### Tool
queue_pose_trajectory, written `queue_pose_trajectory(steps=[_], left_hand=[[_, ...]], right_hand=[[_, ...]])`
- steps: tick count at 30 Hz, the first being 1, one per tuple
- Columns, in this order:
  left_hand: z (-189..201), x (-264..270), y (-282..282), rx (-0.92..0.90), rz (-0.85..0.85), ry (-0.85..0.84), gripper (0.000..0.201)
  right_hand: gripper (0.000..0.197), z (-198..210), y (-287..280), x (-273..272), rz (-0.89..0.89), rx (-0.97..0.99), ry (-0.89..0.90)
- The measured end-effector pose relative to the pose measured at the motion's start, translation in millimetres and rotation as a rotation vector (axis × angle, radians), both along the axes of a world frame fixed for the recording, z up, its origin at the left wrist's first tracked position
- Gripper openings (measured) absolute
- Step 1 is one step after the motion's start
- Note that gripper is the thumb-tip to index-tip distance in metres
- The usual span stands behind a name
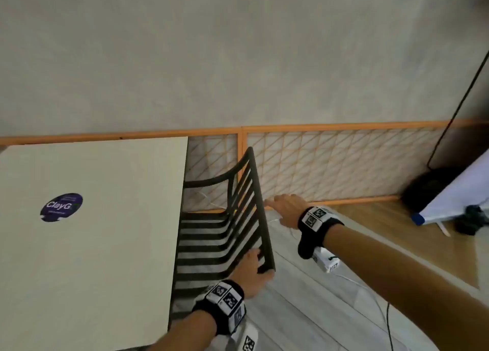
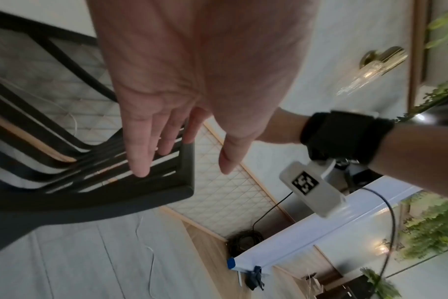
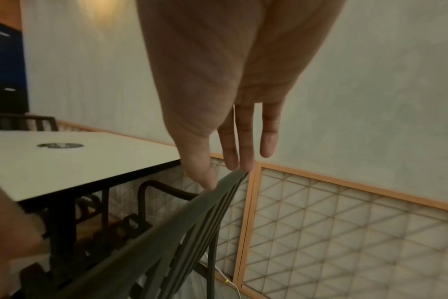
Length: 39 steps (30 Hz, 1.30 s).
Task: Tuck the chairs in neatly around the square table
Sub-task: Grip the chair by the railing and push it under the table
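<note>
A black slatted chair [image 1: 211, 234] stands at the right side of the white square table [image 1: 105, 245], its seat partly under the tabletop and its backrest towards me. My left hand [image 1: 251, 271] is at the near corner of the backrest, its straight fingers [image 2: 141, 157] laid over the slats of the chair [image 2: 141, 200] and the thumb spread to the outer side. My right hand [image 1: 283, 208] reaches to the top rail further along. In the right wrist view its straight fingertips [image 3: 243, 161] touch the rail of the chair [image 3: 166, 222] beside the table [image 3: 64, 168].
A second black chair [image 3: 26, 121] stands at the table's far side. A wooden lattice panel [image 1: 330, 163] runs along the wall behind. At the right lie a coil of black cable [image 1: 428, 189] and a white roll with a blue end [image 1: 449, 200]. A thin white cord [image 2: 151, 263] trails over the floor.
</note>
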<state>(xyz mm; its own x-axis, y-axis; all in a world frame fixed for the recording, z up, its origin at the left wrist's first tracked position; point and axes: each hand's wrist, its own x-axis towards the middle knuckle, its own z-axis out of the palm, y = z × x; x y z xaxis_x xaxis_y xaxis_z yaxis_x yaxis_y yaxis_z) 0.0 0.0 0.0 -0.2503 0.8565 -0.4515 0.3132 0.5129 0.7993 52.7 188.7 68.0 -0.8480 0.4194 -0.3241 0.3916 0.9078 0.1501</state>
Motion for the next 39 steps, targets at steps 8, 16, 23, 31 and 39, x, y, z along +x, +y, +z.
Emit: queue_pose_trajectory(steps=[8, 16, 23, 31, 39], left_hand=[[-1, 5, 82, -0.264, 0.05, 0.183, 0.096], [-13, 20, 121, -0.34, 0.158, 0.195, 0.081], [-13, 27, 129, -0.333, 0.148, 0.063, 0.083], [-2, 12, 110, -0.285, 0.181, 0.145, 0.086], [-10, 2, 114, -0.238, 0.262, 0.063, 0.088]], right_hand=[[0.07, -47, 76, -74, 0.365, 0.19, -0.245], [0.037, -81, 128, -117, 0.649, 0.257, -0.247], [0.041, -86, 148, -107, 0.708, 0.216, -0.248], [0.039, -91, 141, -123, 0.731, 0.113, -0.182], [0.041, -89, 140, -142, 0.755, 0.119, -0.175]])
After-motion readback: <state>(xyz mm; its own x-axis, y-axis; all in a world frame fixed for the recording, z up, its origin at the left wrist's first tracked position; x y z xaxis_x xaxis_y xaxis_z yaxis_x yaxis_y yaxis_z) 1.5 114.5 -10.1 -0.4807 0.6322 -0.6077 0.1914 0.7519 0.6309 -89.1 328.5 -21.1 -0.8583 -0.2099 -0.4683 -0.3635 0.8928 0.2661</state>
